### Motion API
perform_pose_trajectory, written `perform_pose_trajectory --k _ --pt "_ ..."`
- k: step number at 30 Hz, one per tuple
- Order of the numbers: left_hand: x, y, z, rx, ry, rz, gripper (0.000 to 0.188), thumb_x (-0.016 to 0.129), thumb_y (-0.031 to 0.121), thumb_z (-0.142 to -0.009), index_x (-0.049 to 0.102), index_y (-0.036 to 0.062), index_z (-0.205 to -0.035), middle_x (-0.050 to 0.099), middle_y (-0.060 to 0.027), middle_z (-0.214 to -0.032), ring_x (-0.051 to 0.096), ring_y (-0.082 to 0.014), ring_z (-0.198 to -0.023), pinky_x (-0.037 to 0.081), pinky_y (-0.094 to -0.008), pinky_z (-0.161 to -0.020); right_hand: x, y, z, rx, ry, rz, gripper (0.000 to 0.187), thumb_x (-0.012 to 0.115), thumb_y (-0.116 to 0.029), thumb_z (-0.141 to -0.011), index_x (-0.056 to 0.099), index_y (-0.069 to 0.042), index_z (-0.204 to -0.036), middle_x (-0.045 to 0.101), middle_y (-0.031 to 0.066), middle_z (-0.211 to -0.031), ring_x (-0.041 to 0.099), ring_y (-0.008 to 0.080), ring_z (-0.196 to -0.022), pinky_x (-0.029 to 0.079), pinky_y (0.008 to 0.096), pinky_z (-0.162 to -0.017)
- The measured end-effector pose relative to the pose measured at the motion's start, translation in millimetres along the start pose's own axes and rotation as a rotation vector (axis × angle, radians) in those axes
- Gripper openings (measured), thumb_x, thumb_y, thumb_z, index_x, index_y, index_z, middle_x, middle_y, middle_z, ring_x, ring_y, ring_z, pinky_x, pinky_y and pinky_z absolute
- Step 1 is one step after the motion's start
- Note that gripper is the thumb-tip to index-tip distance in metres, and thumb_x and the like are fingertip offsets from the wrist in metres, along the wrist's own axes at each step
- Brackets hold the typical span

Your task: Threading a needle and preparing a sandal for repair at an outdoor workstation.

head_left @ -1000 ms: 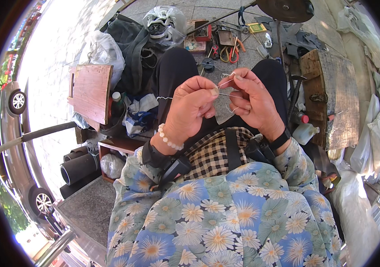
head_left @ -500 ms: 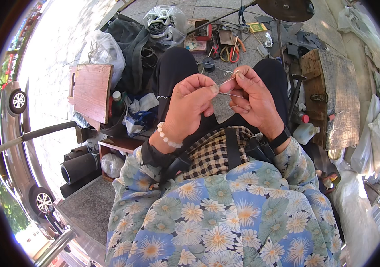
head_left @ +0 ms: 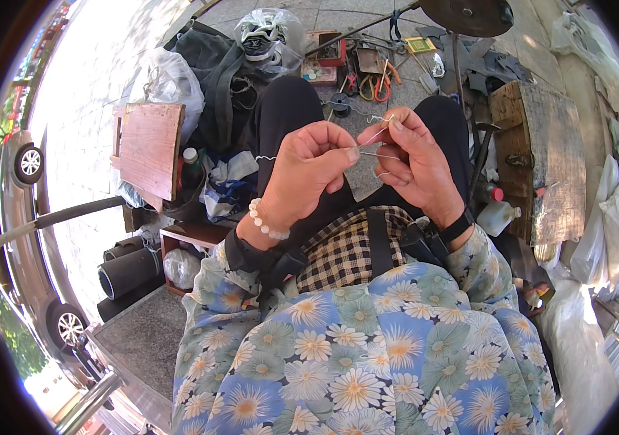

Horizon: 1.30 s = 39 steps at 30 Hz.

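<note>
Thin white thread (head_left: 380, 155) runs between my two hands above my lap. My left hand (head_left: 306, 170) pinches it between thumb and forefinger. My right hand (head_left: 414, 156) has its fingers curled with the thread pinched at thumb and forefinger, and a strand loops by its lower fingers. A loose length of thread crosses my left thigh and comes out at the left hand's wrist side. More thread trails from the right fingertips toward a dark spool (head_left: 340, 105) on the ground between my knees. Whether a needle is among the strands I cannot make out.
Beyond my knees lie red-handled scissors (head_left: 382, 90), pliers and a small red box (head_left: 332, 52). Shoes sit in a clear plastic bag (head_left: 269, 40). A wooden board (head_left: 151, 148) stands left, a worn wooden box (head_left: 541, 163) right. Dark rolls (head_left: 131, 274) lie lower left.
My left hand has drawn slightly left, away from the right hand, so the gap between the fingertips is wider. The right hand has barely moved.
</note>
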<state>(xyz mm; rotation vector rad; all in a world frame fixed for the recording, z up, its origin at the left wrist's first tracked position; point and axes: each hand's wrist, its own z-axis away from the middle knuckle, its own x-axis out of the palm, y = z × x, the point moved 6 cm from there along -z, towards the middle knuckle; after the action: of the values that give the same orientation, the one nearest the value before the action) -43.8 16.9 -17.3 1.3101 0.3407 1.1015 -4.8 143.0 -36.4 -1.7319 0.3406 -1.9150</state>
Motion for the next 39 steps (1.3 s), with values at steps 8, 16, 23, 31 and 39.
perform_pose_trajectory --k 8,16,23,31,39 --pt "5.2 -9.4 2.0 -0.191 -0.136 0.315 0.001 0.056 0.004 -0.082 0.054 0.0038 -0.082 0.044 0.0044 -0.059 0.03 -0.0031 -0.041 0.032 -0.022 -0.043 -2.0 -0.3 -0.8 -0.059 -0.001 0.046 0.009 0.043 -0.018 -0.095 0.05 -0.013 -0.094 0.062 0.0107 -0.088 0.028 0.0017 -0.041 0.026 0.0157 -0.039" --pt "6.2 -10.5 1.1 -0.173 -0.093 0.342 0.006 0.053 0.005 -0.082 0.055 0.0032 -0.088 0.041 0.0051 -0.056 0.029 -0.0029 -0.04 0.032 -0.0223 -0.043 -2.0 -2.3 0.3 -0.077 0.015 0.064 0.009 0.043 -0.02 -0.095 0.05 -0.014 -0.094 0.062 0.0105 -0.087 0.027 0.0015 -0.041 0.026 0.015 -0.038" --pt "6.9 -8.5 0.7 -0.161 -0.071 0.127 0.011 0.056 0.003 -0.079 0.055 0.0 -0.09 0.046 0.0039 -0.06 0.034 -0.002 -0.042 0.036 -0.0215 -0.042 -4.5 -5.0 1.3 -0.105 0.056 0.087 0.008 0.046 -0.02 -0.093 0.05 -0.013 -0.092 0.063 0.0122 -0.09 0.027 0.0007 -0.041 0.026 0.0156 -0.038" --pt "5.0 -9.1 1.7 -0.184 -0.078 0.076 0.009 0.058 0.002 -0.079 0.055 0.0008 -0.087 0.045 0.0046 -0.059 0.035 -0.002 -0.043 0.035 -0.0207 -0.042 1.5 -15.3 2.3 -0.197 0.159 0.287 0.008 0.049 -0.016 -0.092 0.053 -0.009 -0.092 0.062 0.0063 -0.08 0.03 -0.0008 -0.042 0.026 0.0159 -0.038" --pt "8.1 -8.3 2.3 -0.198 -0.103 0.066 0.007 0.058 0.002 -0.078 0.055 0.0009 -0.084 0.044 0.0049 -0.058 0.034 -0.002 -0.044 0.033 -0.0201 -0.042 10.9 -30.3 6.8 -0.421 0.278 0.759 0.007 0.055 -0.009 -0.088 0.056 -0.002 -0.091 0.049 -0.0034 -0.061 0.043 0.0027 -0.052 0.033 0.017 -0.047"
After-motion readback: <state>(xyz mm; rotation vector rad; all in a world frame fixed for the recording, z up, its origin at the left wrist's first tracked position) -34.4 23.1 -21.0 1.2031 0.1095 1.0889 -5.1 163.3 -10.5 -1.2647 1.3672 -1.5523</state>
